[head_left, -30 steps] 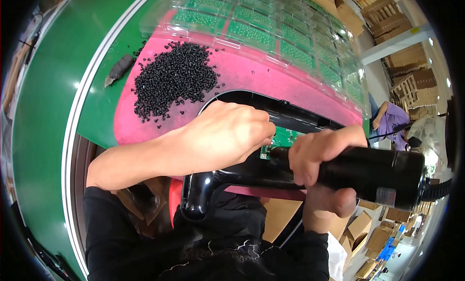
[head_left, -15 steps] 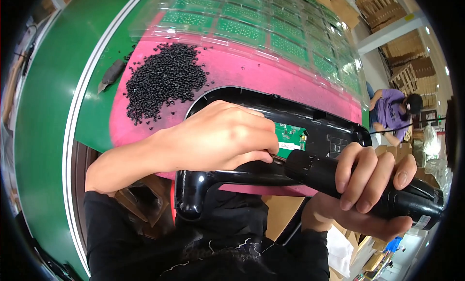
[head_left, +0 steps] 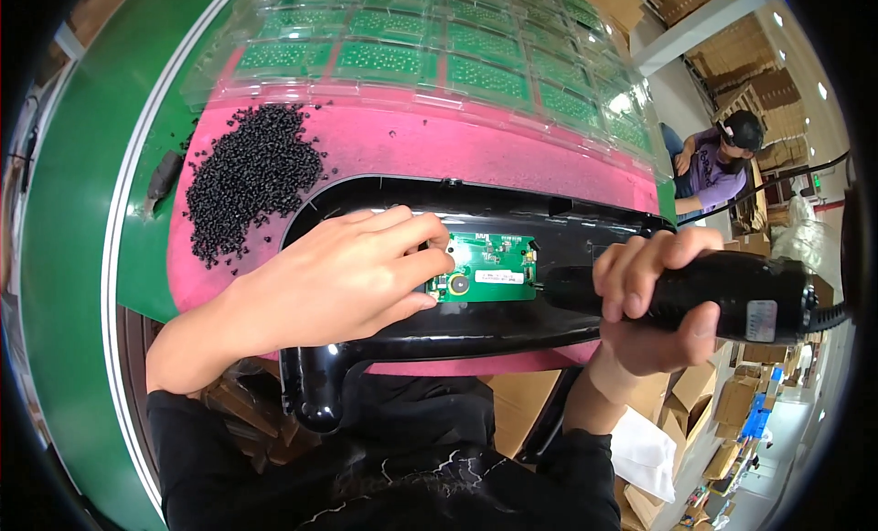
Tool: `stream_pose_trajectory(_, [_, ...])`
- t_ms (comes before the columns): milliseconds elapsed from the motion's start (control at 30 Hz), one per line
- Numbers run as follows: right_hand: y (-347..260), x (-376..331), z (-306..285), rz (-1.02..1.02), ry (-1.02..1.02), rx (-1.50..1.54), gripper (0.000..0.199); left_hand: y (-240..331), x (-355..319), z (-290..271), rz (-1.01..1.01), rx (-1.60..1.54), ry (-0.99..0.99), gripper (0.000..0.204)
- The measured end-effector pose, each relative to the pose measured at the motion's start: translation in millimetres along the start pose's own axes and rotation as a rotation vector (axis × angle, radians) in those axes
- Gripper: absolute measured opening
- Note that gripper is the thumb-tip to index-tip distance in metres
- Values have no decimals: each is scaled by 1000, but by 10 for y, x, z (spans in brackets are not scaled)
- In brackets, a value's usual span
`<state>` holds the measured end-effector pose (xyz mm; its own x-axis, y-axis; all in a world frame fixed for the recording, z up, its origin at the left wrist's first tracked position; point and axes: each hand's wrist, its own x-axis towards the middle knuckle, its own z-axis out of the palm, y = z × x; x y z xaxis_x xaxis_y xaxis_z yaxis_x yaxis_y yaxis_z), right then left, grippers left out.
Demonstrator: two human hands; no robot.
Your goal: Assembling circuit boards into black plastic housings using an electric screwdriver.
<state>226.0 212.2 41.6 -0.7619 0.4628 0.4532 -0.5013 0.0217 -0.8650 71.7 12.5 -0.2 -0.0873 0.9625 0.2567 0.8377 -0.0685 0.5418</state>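
Left hand (head_left: 343, 279) pinches the edge of the green circuit board (head_left: 487, 268) sitting in the black plastic housing (head_left: 476, 325) on the pink mat (head_left: 384, 151). Right hand (head_left: 649, 302) is wrapped tight around a black electric screwdriver (head_left: 722, 293), tip just beside the board.

Circuit board (head_left: 489, 268) in housing (head_left: 512, 211), pellets (head_left: 245, 176) left.

circuit board (head_left: 489, 268): small, green, flat inside the black housing's middle, left end under fingertips
housing (head_left: 430, 334): glossy black shell across the pink mat's near edge
screwdriver (head_left: 704, 293): black, level, tip toward the board's right end
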Motion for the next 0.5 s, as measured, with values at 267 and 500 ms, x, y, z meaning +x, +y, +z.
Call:
stream_pose_trajectory(267, [128, 69, -81, 43, 4, 96, 50, 23, 57, -24, -30, 31, -41, 33])
stream_pose_trajectory(500, [154, 37, -15, -11, -89, -23, 54, 41, 40, -13, -19, 47, -40, 35])
